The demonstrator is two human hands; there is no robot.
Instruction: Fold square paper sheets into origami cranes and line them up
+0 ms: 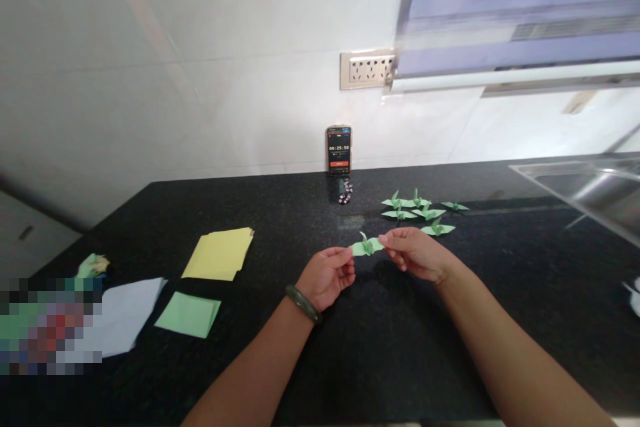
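- One light green paper crane (368,246), wings spread sideways; we find it between the two hands, over the dark countertop (280,380).
- One left hand (327,277), thumb and fingers pinched on the crane's left wing; a dark bangle (303,303) circles the wrist.
- One right hand (415,253), thumb and fingers pinched on the right wing; the two hands stand apart, the crane's body between them.
- Six further green cranes (429,213), set out beyond the right hand; we note five grouped near one another and one a little to the right, the nearest just past the right wrist.
- One stack of yellow paper (219,253), left of the left hand.
- Green paper sheets (189,315), nearer us than the yellow stack.
- White paper (133,313), farther left (its left part lies under a pixelated patch, so we cannot tell what is there).
- One phone (339,149), upright against the pale wall (240,113), its screen reading 00:25:50.
- One string of beads (345,191), just in front of the phone.
- One socket panel (370,69), on the wall above.
- One metal sink (595,180), at the far right.
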